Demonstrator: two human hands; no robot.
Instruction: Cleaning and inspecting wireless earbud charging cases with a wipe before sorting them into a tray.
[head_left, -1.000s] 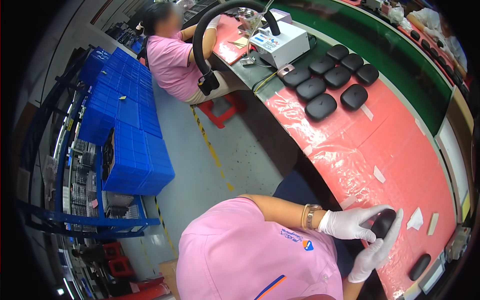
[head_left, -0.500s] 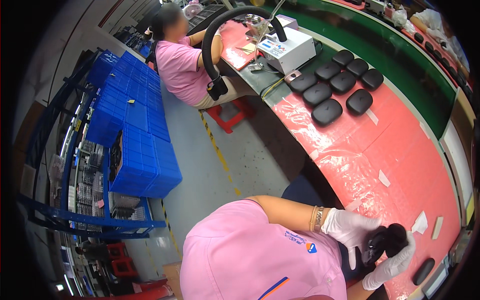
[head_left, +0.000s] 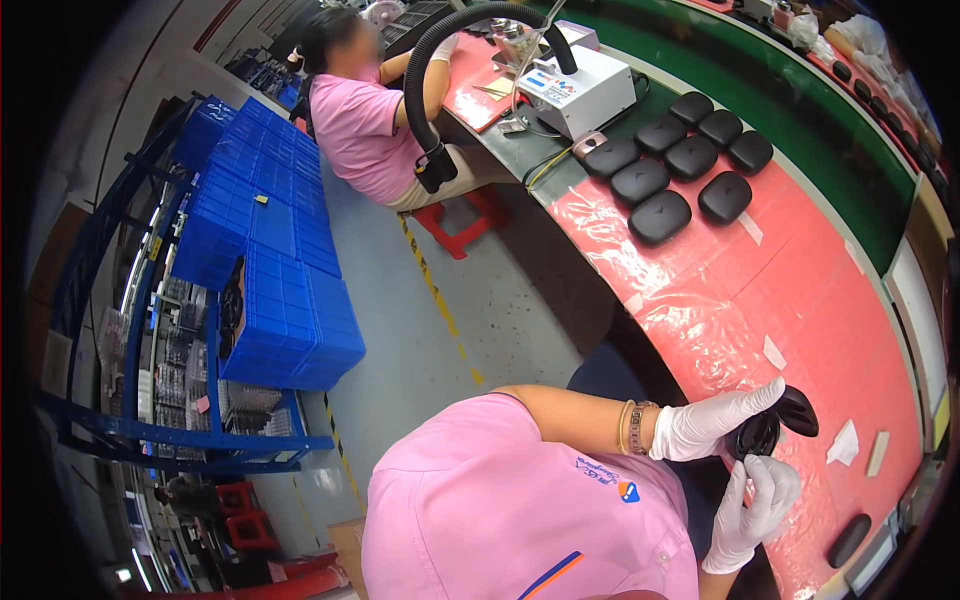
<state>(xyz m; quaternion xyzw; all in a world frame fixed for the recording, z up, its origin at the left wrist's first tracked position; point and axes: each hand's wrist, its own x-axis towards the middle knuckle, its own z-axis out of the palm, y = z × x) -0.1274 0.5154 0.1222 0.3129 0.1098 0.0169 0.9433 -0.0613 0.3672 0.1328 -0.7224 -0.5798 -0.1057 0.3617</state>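
Over the right part of the red-covered table, a black rounded case [head_left: 797, 410] is held with its lid tilted away from its body. My left hand [head_left: 705, 425], white-gloved and wearing a watch and bangle at the wrist, is closed on the case's side. Against the near edge of the case, my right hand [head_left: 765, 505], also in a white glove, has its fingers bent and pinched. What those fingers grip, if anything, is hidden. The inside of the case is dark and partly covered by my hands.
Several black rounded cases [head_left: 660, 217] lie farther along the red table cover [head_left: 800, 290]. A small black oval piece [head_left: 849, 540], white paper [head_left: 844, 443] and a pale strip [head_left: 877, 455] lie near my hands. Beyond are a white machine [head_left: 580, 95], a hose [head_left: 415, 90] and a seated co-worker [head_left: 365, 130].
My left hand has moved onto the case and closed on it. My right hand has shifted from the case's far side to its near edge, fingers now bent. The case has turned and risen slightly.
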